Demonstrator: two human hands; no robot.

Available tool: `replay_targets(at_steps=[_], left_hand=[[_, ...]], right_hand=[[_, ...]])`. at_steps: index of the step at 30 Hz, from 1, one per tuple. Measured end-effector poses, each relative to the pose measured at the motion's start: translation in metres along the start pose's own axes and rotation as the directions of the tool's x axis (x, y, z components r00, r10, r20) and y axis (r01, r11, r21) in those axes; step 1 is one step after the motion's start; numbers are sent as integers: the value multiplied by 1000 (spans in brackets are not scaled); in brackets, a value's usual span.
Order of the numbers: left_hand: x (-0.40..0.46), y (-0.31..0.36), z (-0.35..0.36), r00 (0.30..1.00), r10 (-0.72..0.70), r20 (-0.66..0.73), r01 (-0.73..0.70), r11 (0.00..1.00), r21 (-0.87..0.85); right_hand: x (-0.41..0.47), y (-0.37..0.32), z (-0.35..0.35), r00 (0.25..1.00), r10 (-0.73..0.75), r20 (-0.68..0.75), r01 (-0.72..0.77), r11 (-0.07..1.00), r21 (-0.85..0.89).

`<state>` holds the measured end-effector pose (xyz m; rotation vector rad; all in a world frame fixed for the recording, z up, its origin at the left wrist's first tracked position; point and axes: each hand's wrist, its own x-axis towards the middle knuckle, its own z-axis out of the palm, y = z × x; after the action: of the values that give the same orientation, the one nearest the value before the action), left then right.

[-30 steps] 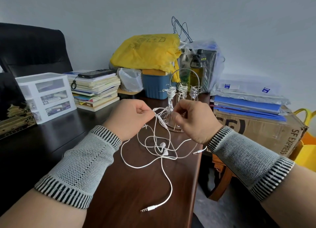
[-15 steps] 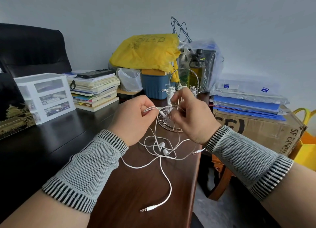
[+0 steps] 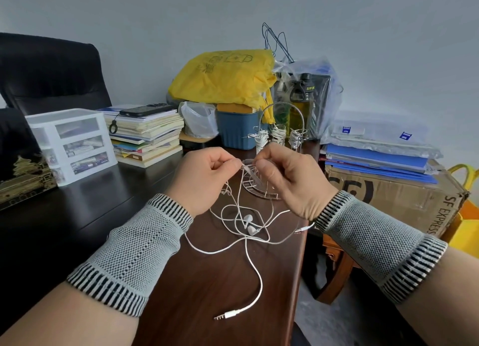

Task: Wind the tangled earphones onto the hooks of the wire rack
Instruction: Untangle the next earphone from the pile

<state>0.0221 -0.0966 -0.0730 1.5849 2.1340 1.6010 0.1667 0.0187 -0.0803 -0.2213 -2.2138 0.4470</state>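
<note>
White tangled earphones [image 3: 246, 223] hang in loops from my hands down onto the brown table [image 3: 207, 281]; two earbuds lie in the tangle and a jack plug [image 3: 226, 315] rests near the front. My left hand [image 3: 204, 175] pinches the cable just left of the inline remote. My right hand [image 3: 287, 179] pinches the same cable at the remote, close to the left. Behind them stands the wire rack [image 3: 281, 135], its hooks wound with white cables; my right hand hides part of its round base.
A blue bin [image 3: 237, 131], a yellow bag [image 3: 225, 78] and a bottle stand behind the rack. Stacked books [image 3: 147, 135] and white drawers [image 3: 75, 140] sit left. A cardboard box [image 3: 394, 197] with blue folders lies right, past the table edge.
Both hands rose and drew closer together in front of the rack, lifting the cable and remote off the table; the tangle below hangs tauter.
</note>
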Motion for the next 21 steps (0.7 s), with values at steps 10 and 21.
replay_targets(at_steps=[10,21], left_hand=[[1,14,-1,967,-255,21,229,825,-517],[23,-44,-21,663,-661,-351,355,691,-630]], right_hand=[[-4,1,6,990,-16,137,37,988,-151],[-1,6,-1,989,114,90,-84,955,-286]])
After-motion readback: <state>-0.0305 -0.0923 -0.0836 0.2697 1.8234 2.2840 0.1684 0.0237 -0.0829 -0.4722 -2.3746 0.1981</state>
